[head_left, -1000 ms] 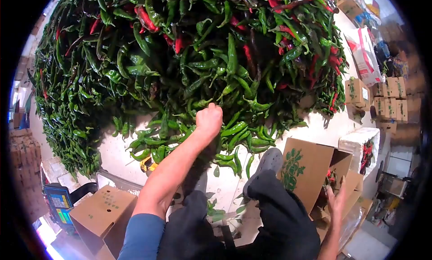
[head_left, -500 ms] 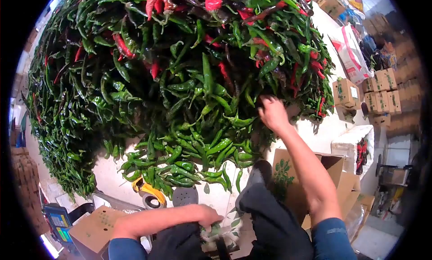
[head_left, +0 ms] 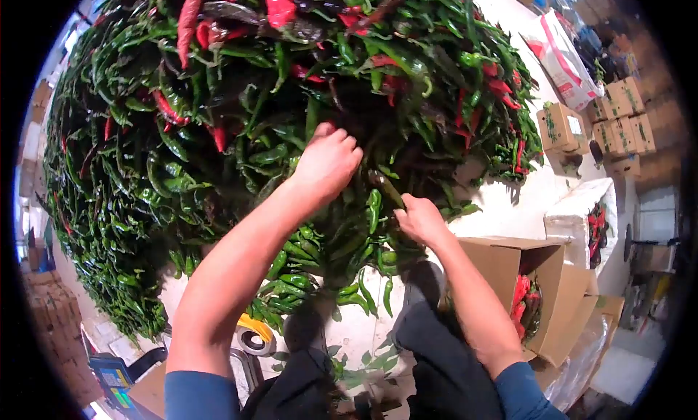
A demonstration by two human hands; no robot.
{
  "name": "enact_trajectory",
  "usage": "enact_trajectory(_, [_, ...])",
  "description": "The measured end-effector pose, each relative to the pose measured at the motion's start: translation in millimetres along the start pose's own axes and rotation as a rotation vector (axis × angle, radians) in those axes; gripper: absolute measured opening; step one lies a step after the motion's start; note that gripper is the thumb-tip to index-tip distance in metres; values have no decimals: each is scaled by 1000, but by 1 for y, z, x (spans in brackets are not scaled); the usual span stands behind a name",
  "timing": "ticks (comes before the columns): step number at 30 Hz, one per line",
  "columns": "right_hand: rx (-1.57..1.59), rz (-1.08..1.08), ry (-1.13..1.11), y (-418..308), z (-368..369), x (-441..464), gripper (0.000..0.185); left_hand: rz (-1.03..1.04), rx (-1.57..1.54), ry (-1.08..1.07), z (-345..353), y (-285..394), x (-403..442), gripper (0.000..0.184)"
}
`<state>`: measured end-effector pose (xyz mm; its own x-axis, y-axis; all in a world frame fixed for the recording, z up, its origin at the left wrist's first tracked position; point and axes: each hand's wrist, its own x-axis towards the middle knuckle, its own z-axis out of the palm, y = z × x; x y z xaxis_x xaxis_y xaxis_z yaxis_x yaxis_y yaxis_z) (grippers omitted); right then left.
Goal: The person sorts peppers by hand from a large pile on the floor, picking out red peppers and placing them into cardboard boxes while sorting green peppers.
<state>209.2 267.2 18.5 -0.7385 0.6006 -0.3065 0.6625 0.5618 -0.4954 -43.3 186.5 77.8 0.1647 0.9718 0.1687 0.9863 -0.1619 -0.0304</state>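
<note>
A big heap of green chili peppers (head_left: 211, 176), with red and dark ones mixed in, rises in front of me. My left hand (head_left: 329, 164) reaches into its middle, fingers curled round a red chili pepper (head_left: 327, 127) of which only a little shows. Lower and to the right, my right hand (head_left: 422, 220) has its fingers closed at the lower end of a dark brownish-green chili pepper (head_left: 385, 189). Loose green peppers (head_left: 296, 280) lie on the pale floor below the hands. My fingertips are partly hidden.
At my right stands an open cardboard box (head_left: 502, 267) with red and dark peppers in it. Beyond it is a white foam box (head_left: 571, 220) and stacked cartons (head_left: 622, 122). A yellow tape roll (head_left: 256, 336) and a scale display (head_left: 110, 380) are at lower left.
My left hand has risen from between my knees to the heap. My right hand has come down and slightly left, now at a dark pepper. The view has turned slightly.
</note>
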Motion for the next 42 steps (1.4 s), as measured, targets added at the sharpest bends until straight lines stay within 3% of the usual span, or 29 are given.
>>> enact_trajectory(2, [15,49,15,40,12,-13,21,51,77,-34,-1,16,-23,12])
enact_trajectory(4, [115,119,59,63,10,-18,29,51,123,-52,0,31,-44,17])
enact_trajectory(5, [209,139,255,71,16,-19,30,35,113,-91,-1,33,-50,20])
enact_trajectory(6, [490,308,233,56,1,-19,29,30,88,-222,-4,29,-52,24])
enact_trajectory(8, [800,387,347,56,-5,-11,30,65,142,-159,-2,17,-57,29])
enact_trajectory(10, [404,95,521,48,-10,2,31,69,220,-133,-3,7,-53,31])
enact_trajectory(12, [-1,-191,667,44,-6,24,31,56,210,-251,-3,-1,-42,34])
enact_trajectory(15, [-307,-45,479,39,4,57,34,14,215,-350,-16,3,-28,26])
enact_trajectory(18, [-420,60,304,34,1,69,37,-12,160,-280,-21,0,-40,20])
enact_trajectory(21, [-496,-57,390,38,12,43,37,7,179,-226,-31,3,-69,13])
enact_trajectory(22, [-347,-105,533,36,18,32,35,11,184,-209,-33,7,-80,11])
enact_trajectory(24, [-638,-57,221,44,10,30,34,-14,103,-212,-19,19,-108,15])
enact_trajectory(26, [-659,-173,310,54,9,29,34,-110,-39,-404,-12,39,-126,16])
enact_trajectory(30, [-632,-265,380,63,8,33,40,-661,-942,-306,-4,66,-128,26])
enact_trajectory(32, [-332,-167,406,58,5,35,44,-875,-1271,-152,6,74,-126,25])
enact_trajectory(35, [152,-36,437,29,-25,36,50,-1102,-1558,-107,-2,65,-112,20])
enact_trajectory(37, [464,67,439,4,-53,35,50,-1072,-1497,-129,-8,54,-107,21])
enact_trajectory(38, [437,66,395,7,-47,39,48,-1046,-1426,-148,-13,48,-102,22])
enact_trajectory(41, [369,51,334,40,6,62,43,-535,-910,210,-17,32,-84,32])
enact_trajectory(42, [353,44,352,55,32,70,41,-515,-804,196,-20,25,-70,39])
